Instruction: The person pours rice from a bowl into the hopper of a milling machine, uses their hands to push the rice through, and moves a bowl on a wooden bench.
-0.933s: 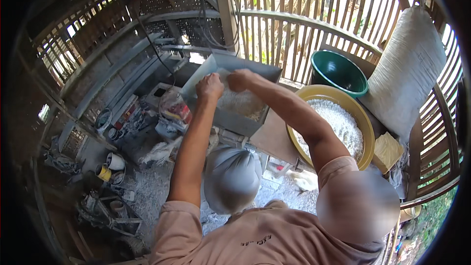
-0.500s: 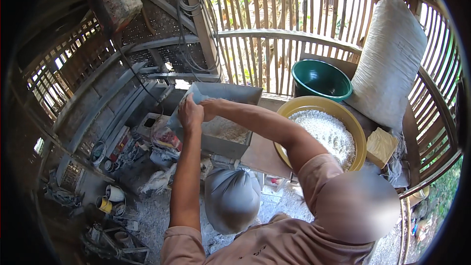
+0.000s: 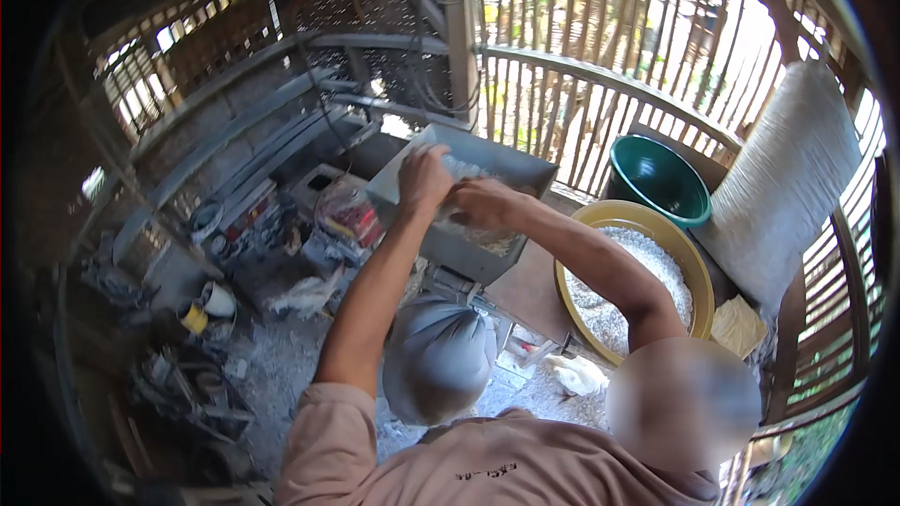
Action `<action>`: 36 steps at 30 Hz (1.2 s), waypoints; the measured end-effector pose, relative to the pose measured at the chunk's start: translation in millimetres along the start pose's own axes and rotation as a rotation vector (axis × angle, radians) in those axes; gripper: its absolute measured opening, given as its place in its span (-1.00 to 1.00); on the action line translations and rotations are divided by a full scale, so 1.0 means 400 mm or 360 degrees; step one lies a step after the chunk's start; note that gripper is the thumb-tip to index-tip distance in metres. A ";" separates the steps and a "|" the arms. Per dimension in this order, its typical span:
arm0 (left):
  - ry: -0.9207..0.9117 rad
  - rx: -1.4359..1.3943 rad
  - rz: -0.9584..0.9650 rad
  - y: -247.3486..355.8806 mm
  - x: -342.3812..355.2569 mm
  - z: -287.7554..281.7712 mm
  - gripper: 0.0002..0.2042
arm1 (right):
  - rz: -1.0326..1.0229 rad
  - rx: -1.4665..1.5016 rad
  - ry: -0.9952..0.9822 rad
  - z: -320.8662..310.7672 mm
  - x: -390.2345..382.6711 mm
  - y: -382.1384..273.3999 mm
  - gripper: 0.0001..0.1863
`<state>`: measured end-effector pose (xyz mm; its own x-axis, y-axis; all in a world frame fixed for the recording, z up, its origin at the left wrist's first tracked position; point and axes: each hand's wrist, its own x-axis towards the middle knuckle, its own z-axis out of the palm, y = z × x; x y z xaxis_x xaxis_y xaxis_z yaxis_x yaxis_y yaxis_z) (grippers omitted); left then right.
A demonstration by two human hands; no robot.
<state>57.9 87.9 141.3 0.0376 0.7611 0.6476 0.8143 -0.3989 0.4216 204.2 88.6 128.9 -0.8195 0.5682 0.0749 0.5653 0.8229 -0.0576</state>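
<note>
Both my hands are at the grey metal hopper [image 3: 469,258], which holds pale loose material. My left hand [image 3: 427,176] is curled by its left wall, with the fingertips hidden. Just right of it, my right hand [image 3: 483,202] reaches down inside with bent fingers. What either hand grips is hidden. Behind the hands, a whitish patch [image 3: 461,167] shows in the hopper; I cannot tell what it is. To the right stands a wide yellow basin [image 3: 701,295] holding white, grainy material [image 3: 623,305].
A green basin [image 3: 661,178] stands behind the yellow one, beside a tall white sack [image 3: 792,178]. A full grey sack [image 3: 436,356] stands in front of the hopper. Buckets [image 3: 218,300] and clutter lie at left. Slatted walls surround the space.
The view has shifted and tilted, so the hopper appears further right. My right hand has moved away from my left, further over the hopper's inside. A white shape now shows on the floor below the yellow basin.
</note>
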 end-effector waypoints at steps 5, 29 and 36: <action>-0.0445 0.0316 0.0520 0.109 0.010 -0.088 -0.79 | 0.0379 0.0204 0.0315 -0.005 0.009 -0.022 -0.80; -0.0808 -0.0119 0.1774 0.577 -0.120 -0.164 -0.95 | 0.0394 -0.0105 0.0783 -0.015 -0.055 0.013 -0.80; -0.0317 0.0063 0.0201 0.121 -0.041 -0.198 -0.90 | 0.0501 0.0302 0.0136 -0.075 -0.072 0.000 -0.77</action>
<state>50.7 15.6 201.2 0.2507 0.7939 0.5540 0.8180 -0.4797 0.3174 230.5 72.3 156.6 -0.5929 0.7982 0.1064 0.7543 0.5968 -0.2738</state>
